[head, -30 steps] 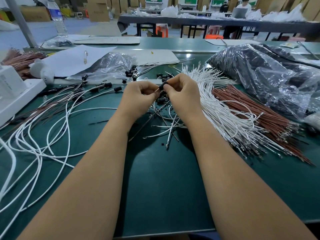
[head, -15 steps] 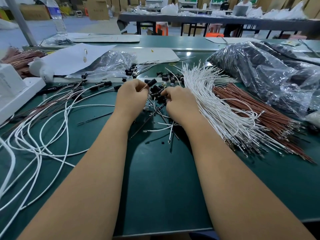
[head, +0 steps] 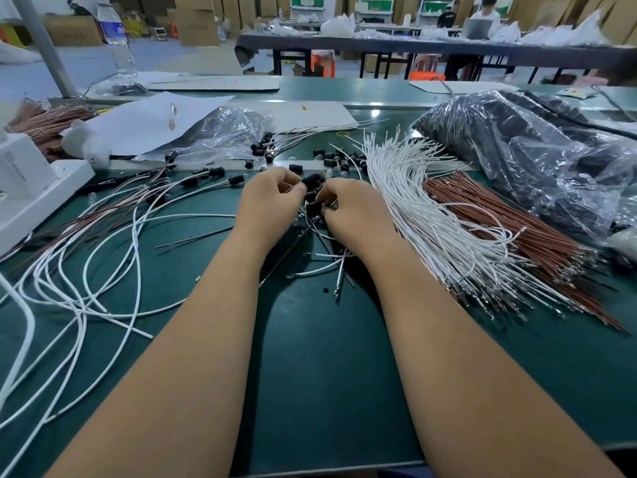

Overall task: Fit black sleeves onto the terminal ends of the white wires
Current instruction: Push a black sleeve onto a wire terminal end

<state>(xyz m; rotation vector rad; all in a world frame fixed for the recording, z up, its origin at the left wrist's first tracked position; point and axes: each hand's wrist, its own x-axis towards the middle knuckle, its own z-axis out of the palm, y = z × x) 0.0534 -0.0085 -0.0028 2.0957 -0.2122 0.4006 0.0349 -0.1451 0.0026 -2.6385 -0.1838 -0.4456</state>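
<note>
We are pinching a black sleeve (head: 312, 178) in our left hand (head: 272, 198) at frame centre. Our right hand (head: 351, 210) is curling its fingers around another black sleeve (head: 314, 208) just below.

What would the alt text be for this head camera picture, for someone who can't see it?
Two bare hands meet over a green workbench, the left hand pinching a black sleeve, the right hand among loose sleeves. A white wire bundle lies right.
</note>
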